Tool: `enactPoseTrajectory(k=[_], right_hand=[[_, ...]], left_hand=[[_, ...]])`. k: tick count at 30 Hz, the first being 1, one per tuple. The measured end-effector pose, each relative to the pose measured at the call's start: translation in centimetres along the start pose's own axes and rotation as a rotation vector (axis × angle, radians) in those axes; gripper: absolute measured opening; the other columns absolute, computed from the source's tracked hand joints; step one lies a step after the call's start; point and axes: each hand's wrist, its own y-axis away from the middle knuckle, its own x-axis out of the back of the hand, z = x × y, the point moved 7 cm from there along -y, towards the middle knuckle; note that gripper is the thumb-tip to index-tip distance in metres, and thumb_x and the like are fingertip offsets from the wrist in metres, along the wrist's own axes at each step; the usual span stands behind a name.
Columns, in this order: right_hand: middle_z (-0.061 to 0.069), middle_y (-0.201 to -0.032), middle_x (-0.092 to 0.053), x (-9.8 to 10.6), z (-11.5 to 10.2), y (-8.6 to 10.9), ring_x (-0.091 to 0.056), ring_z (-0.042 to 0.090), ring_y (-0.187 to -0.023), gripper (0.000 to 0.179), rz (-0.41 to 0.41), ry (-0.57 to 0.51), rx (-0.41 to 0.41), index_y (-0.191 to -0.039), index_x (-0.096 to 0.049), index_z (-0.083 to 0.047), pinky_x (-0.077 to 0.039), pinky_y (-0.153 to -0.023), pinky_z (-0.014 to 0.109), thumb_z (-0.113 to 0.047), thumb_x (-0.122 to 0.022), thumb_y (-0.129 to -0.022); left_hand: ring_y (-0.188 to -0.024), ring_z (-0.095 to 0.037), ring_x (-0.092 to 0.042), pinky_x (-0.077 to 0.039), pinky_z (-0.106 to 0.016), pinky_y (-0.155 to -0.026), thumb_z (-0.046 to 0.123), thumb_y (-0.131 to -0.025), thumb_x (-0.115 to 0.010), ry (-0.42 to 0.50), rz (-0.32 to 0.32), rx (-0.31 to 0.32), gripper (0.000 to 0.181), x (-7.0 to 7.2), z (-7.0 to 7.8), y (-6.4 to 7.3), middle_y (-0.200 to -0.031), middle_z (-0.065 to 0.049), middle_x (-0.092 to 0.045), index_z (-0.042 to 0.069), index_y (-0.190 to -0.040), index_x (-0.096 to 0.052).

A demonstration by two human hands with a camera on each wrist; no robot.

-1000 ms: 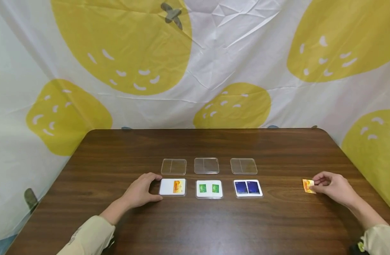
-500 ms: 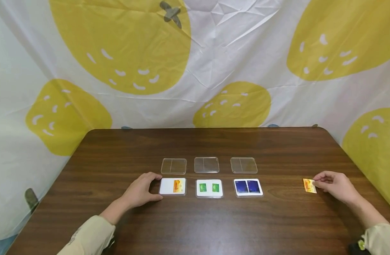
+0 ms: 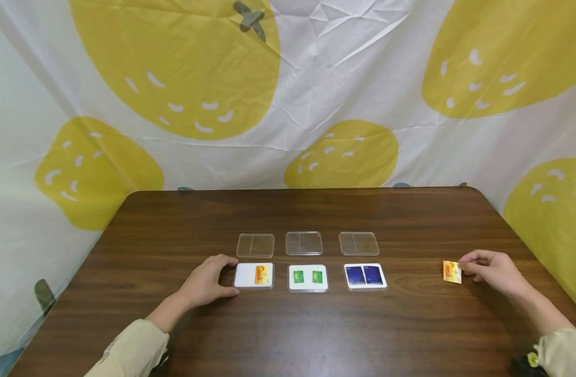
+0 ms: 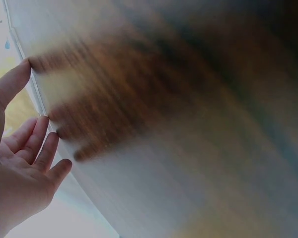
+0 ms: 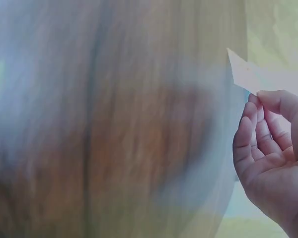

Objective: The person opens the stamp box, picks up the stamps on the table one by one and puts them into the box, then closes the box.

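Note:
In the head view my right hand [image 3: 493, 271] pinches a small orange and yellow stamp [image 3: 452, 272] by its right edge, thumb against index finger. It hangs over the right part of the table, and in the right wrist view the stamp [image 5: 243, 74] shows as a pale tilted piece. At the left, thumb and index finger of my left hand [image 3: 207, 283] hold the near and far left corners of a clear plastic case [image 3: 244, 275]. A white card with one orange stamp [image 3: 263, 274] on its right half lies in that case.
Two more cases stand in the row: one with two green stamps [image 3: 318, 277], one with two dark blue stamps [image 3: 373, 275]. Behind them lie three clear lids [image 3: 255, 245] on the brown wooden table [image 3: 288, 335]. A lemon-patterned cloth [image 3: 307, 94] hangs beyond the far edge.
My right hand has moved slightly left and up with the orange stamp, which now shows more of its face. My left hand keeps its place at the case. The view has shifted a little.

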Motion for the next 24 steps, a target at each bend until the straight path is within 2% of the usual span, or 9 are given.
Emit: enactPoseTrajectory(k=[8, 14, 24], right_hand=[[-0.009, -0.071, -0.062, -1.3, -2.6, -0.9, -0.055, 0.002, -0.064, 0.023, -0.017, -0.016, 0.028, -0.09, -0.059, 0.011, -0.048, -0.054, 0.025, -0.012, -0.061, -0.086], [-0.003, -0.074, -0.064, -3.0, -5.2, -1.6, -0.056, 0.004, -0.065, 0.024, -0.059, -0.018, 0.065, -0.093, -0.06, 0.01, -0.049, -0.055, 0.027, -0.012, -0.061, -0.086], [0.007, -0.078, -0.065, -6.7, -9.6, -3.4, -0.057, 0.01, -0.064, 0.023, -0.11, -0.091, 0.097, -0.094, -0.061, 0.01, -0.051, -0.059, 0.03, -0.011, -0.06, -0.086]], left_hand=[[-0.105, -0.028, -0.052, -0.042, -0.043, -0.089, 0.025, -0.065, -0.08, -0.001, 0.002, -0.002, 0.056, 0.1, 0.1, 0.0, -0.108, -0.01, -0.059, 0.0, -0.11, -0.058], [-0.104, -0.028, -0.053, -0.042, -0.043, -0.088, 0.024, -0.065, -0.08, -0.001, 0.006, -0.009, 0.056, 0.0, 0.1, 0.0, -0.107, -0.009, -0.059, 0.0, -0.11, -0.058], [-0.105, -0.028, -0.052, -0.042, -0.043, -0.088, 0.025, -0.065, -0.08, -0.003, 0.005, -0.006, 0.057, 0.0, 0.0, 0.0, -0.108, -0.009, -0.059, 0.001, -0.111, -0.057]])
